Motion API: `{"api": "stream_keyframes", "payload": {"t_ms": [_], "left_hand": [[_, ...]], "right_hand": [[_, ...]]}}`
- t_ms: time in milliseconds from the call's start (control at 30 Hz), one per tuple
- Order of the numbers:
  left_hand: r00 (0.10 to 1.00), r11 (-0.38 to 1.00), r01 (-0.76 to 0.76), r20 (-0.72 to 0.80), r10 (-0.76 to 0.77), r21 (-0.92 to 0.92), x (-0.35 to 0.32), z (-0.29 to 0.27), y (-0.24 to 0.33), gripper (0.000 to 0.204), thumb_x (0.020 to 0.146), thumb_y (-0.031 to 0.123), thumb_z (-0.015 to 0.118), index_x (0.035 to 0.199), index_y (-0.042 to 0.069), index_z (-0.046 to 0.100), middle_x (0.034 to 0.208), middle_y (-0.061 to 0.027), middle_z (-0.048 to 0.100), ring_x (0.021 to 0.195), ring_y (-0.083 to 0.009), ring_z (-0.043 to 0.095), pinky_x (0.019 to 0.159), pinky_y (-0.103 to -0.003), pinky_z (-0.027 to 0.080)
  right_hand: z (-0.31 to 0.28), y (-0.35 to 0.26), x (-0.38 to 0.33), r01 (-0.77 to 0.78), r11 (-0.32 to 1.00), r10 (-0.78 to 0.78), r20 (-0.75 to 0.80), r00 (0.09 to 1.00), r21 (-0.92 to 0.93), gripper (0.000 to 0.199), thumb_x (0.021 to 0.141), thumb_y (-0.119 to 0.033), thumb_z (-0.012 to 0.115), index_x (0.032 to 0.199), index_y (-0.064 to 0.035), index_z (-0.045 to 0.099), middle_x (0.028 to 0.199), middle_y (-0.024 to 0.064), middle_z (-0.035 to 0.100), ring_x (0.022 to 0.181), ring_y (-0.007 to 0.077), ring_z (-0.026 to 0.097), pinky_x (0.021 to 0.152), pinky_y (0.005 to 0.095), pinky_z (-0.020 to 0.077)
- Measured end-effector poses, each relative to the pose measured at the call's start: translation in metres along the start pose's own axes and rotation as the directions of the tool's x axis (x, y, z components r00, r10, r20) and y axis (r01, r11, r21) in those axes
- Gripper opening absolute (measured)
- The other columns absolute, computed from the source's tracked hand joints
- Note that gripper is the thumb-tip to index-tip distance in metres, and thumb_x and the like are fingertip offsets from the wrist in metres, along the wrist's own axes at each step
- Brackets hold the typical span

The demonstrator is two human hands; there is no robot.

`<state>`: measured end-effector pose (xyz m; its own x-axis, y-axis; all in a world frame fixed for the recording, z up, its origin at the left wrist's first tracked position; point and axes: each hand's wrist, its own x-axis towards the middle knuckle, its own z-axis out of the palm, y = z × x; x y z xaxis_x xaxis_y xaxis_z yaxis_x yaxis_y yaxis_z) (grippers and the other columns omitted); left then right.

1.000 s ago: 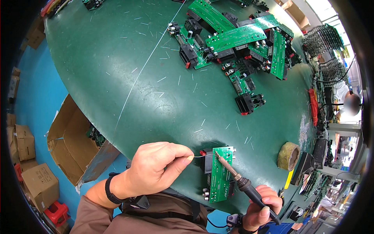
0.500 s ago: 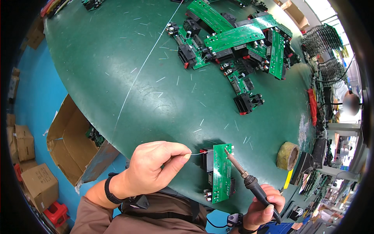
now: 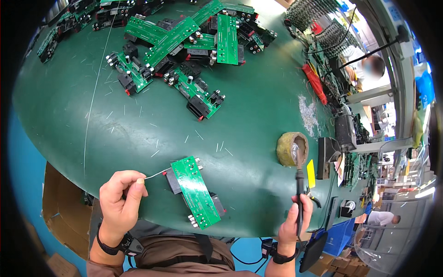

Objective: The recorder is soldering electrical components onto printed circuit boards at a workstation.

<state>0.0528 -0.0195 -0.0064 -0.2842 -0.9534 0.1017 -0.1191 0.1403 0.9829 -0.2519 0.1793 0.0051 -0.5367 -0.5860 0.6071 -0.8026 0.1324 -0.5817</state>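
My left hand point(image 3: 121, 199) pinches a thin silvery solder wire point(image 3: 155, 175) between thumb and fingertips. The wire's far end reaches the upper left corner of a green circuit board point(image 3: 196, 194), which lies solder side up with black and metal connectors beneath its edges. In my right hand point(image 3: 295, 219) is a soldering iron point(image 3: 300, 184) with a black handle, pointing away from me. Its tip is at the opening of a round yellowish-brown pot point(image 3: 285, 150) with silvery matter inside. The iron is apart from the board.
A heap of assembled boards point(image 3: 173, 41) covers the far part of the green table point(image 3: 249, 111). One board point(image 3: 196, 92) lies apart, nearer me. Wire clippings are scattered between. Right of the pot are a black block point(image 3: 326, 158) and a yellow strip point(image 3: 311, 173). A cardboard box point(image 3: 64, 217) stands lower left.
My right hand has moved the soldering iron from the board over to the round pot. The wire has stayed in my left hand. The whole view has swung to the right.
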Motion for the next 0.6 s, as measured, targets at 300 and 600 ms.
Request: {"api": "stream_keyframes", "payload": {"t_ms": [300,600], "left_hand": [[0.992,0.998,-0.06,0.11,0.056,0.029,-0.005,0.006,0.005,0.011,0.088,-0.003,0.059,0.098,-0.003,0.061,0.079,-0.0061,0.063,0.064,-0.0091,0.06,0.054,-0.021,0.046],[0.986,0.995,-0.097,0.138,0.099,-0.021,-0.015,0.005,0.004,0.011,0.087,-0.004,0.06,0.096,-0.001,0.057,0.081,-0.0064,0.063,0.063,-0.0092,0.061,0.05,-0.02,0.046]], "right_hand": [[0.008,-0.022,-0.012,-0.097,0.87,0.062,0.088,0.994,0.483,0.042,0.093,-0.033,0.058,0.119,-0.0026,0.047,0.094,0.0091,0.055,0.081,0.0183,0.052,0.073,0.0321,0.043],[0.041,-0.042,-0.003,-0.3,0.686,0.221,0.204,0.954,0.663,0.042,0.088,-0.043,0.064,0.097,-0.0075,0.044,0.066,0.0018,0.046,0.058,0.0112,0.042,0.057,0.0264,0.0367]]}}
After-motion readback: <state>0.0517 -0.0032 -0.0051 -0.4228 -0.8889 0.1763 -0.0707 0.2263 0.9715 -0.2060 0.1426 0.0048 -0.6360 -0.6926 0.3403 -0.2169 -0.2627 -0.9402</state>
